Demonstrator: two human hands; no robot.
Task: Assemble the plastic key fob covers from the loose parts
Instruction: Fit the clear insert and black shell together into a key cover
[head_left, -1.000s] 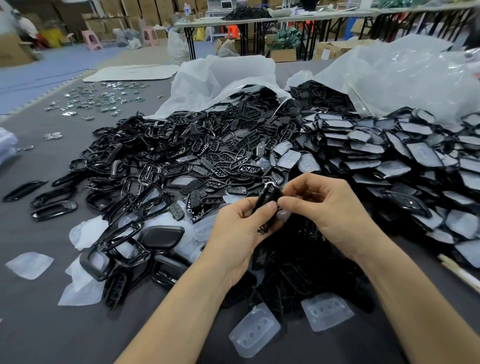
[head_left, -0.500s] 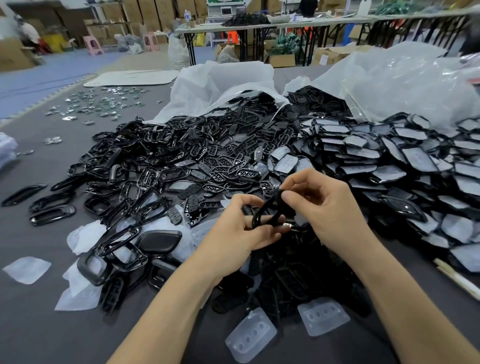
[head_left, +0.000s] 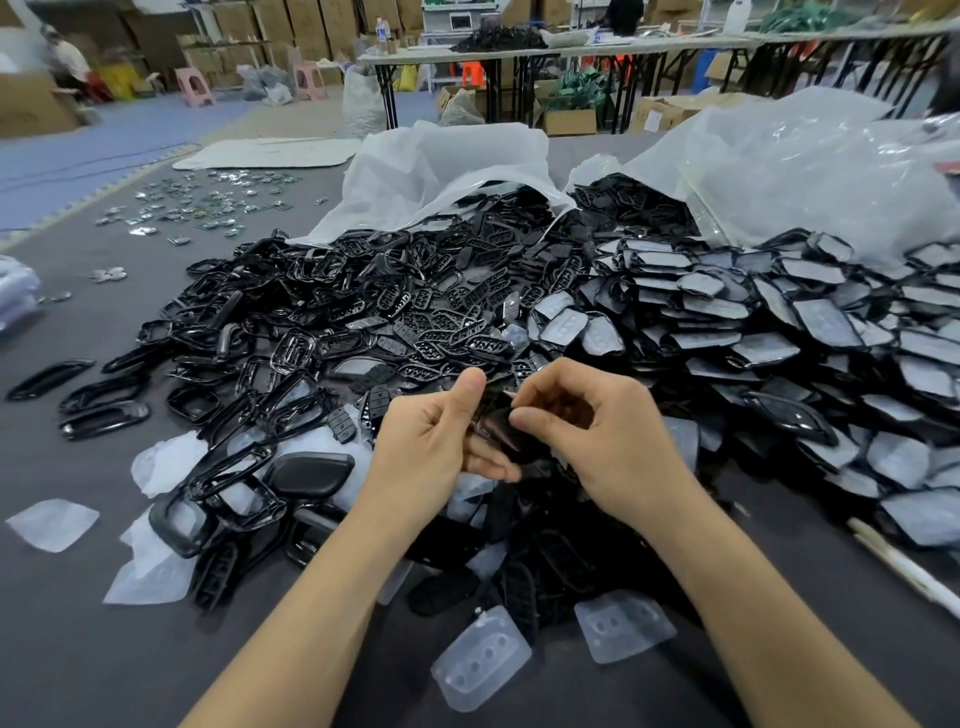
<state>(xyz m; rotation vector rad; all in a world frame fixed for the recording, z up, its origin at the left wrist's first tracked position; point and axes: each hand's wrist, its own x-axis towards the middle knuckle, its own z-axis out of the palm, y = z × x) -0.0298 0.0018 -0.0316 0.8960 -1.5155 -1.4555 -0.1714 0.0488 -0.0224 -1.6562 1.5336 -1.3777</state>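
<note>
My left hand (head_left: 431, 441) and my right hand (head_left: 597, 431) meet above the near edge of a heap of black parts, and both grip one black key fob cover piece (head_left: 501, 423). The left thumb stands up beside it while the left fingers cup it from below. My right thumb and forefinger pinch its right edge. The piece is mostly hidden between the fingers. Loose black frames (head_left: 291, 358) lie to the left, button inserts (head_left: 452, 322) in the middle, film-covered back shells (head_left: 769, 322) to the right.
Clear plastic button pads (head_left: 480, 660) (head_left: 623, 626) lie near me on the grey table (head_left: 78, 649). A black shell (head_left: 309, 473) and film scraps (head_left: 52, 522) sit at left. Two open plastic bags (head_left: 447, 171) spill parts at the back. Small metal pieces (head_left: 208, 202) are scattered far left.
The black piece has turned from upright and edge-on to lying flatter between my hands. My left thumb has lifted, and my right fingers have shifted onto the piece's right edge.
</note>
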